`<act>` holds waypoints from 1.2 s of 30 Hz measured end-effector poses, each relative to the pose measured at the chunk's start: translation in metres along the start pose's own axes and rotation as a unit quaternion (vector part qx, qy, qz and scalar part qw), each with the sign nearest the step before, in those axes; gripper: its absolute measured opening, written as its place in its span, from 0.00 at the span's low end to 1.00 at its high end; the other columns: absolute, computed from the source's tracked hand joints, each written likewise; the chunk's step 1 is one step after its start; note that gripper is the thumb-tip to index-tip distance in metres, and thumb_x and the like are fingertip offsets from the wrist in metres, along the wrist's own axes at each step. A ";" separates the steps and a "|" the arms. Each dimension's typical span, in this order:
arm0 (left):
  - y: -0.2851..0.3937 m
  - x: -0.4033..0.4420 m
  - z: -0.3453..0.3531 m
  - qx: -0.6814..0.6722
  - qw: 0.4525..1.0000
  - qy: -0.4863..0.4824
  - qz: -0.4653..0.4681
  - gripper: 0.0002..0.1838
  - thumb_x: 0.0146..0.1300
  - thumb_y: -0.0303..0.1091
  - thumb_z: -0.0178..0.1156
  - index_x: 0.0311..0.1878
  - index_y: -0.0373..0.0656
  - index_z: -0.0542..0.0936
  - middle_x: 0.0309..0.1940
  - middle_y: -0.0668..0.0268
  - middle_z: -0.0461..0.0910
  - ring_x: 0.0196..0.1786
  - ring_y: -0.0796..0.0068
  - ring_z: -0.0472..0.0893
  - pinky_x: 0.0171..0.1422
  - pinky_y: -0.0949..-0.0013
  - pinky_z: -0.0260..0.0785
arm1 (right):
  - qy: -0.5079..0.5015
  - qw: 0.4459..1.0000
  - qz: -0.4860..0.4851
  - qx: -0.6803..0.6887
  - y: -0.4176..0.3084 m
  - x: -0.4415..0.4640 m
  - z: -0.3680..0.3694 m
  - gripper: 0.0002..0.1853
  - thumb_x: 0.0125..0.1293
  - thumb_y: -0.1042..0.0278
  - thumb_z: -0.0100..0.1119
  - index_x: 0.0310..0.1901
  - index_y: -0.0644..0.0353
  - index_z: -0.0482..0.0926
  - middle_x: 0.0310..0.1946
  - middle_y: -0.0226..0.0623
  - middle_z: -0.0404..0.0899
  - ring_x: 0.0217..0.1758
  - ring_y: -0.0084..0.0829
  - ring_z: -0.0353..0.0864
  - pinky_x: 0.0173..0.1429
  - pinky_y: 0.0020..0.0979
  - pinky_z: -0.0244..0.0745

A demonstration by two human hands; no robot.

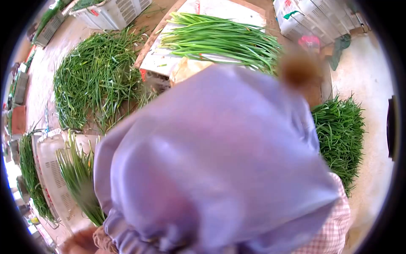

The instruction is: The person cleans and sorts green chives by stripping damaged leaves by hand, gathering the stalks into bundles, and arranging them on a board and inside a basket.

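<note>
A large purple sleeve [220, 144] fills the middle and hides much of the scene. At the lower left, past a brown knitted cuff [105, 240], part of my left hand [78, 242] shows, smeared by motion. Its fingers cannot be made out. Just above it, a bunch of long green chive-like leaves [76, 173] slants against a pale crate; whether the hand touches it is hidden. My right hand does not show. Beyond the sleeve, a spread of long green stalks [220, 40] lies on a white-topped table [148, 63], beside a tan, cloth-like item [190, 67].
A loose heap of green leaves [97, 76] covers the floor at left. A dense green pile [340, 139] stands at right. White crates [122, 12] are at the back left, and more white crates [313, 19] at the back right. A blurred brown shape [299, 70] is unclear.
</note>
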State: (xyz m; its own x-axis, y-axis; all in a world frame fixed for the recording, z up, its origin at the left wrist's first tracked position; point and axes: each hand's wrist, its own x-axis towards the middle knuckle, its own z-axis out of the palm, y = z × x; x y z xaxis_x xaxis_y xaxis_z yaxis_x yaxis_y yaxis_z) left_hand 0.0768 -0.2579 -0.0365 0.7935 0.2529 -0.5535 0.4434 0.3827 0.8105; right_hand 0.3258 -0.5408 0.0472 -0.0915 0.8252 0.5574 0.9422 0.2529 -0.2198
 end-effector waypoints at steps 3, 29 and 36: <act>0.007 0.018 0.011 -0.001 1.000 -0.021 0.006 0.20 0.57 0.30 0.60 0.51 0.36 0.66 0.39 0.65 0.74 0.17 0.83 0.64 0.21 0.76 0.60 | 0.014 1.000 0.001 0.020 0.008 -0.009 0.006 0.12 0.65 0.63 0.51 0.45 0.59 0.78 0.44 0.39 0.78 0.47 0.33 0.76 0.53 0.35 0.72; 0.140 0.253 0.321 -0.058 0.973 -0.120 0.187 0.16 0.62 0.23 0.54 0.53 0.33 0.68 0.43 0.65 0.75 0.24 0.86 0.64 0.29 0.79 0.62 | 0.218 0.691 0.687 -0.051 0.217 -0.294 -0.080 0.12 0.57 0.65 0.64 0.35 0.66 0.81 0.23 0.37 0.79 0.28 0.27 0.77 0.35 0.31 0.72; 0.124 0.301 0.364 -0.053 0.966 -0.173 0.184 0.15 0.55 0.19 0.56 0.47 0.34 0.74 0.40 0.58 0.80 0.25 0.78 0.73 0.27 0.74 0.67 | 0.204 0.673 0.707 -0.069 0.231 -0.290 -0.077 0.12 0.60 0.62 0.63 0.34 0.64 0.80 0.18 0.32 0.74 0.21 0.23 0.70 0.28 0.28 0.66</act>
State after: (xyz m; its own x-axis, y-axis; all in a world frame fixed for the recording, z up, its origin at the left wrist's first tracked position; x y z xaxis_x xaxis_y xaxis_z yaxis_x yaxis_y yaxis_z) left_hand 0.5225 -0.4581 -0.0327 0.9892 0.0836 -0.1200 0.0748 0.4163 0.9062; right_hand 0.5945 -0.7606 -0.1041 0.9985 -0.0236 0.0487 0.0174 -0.7127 -0.7013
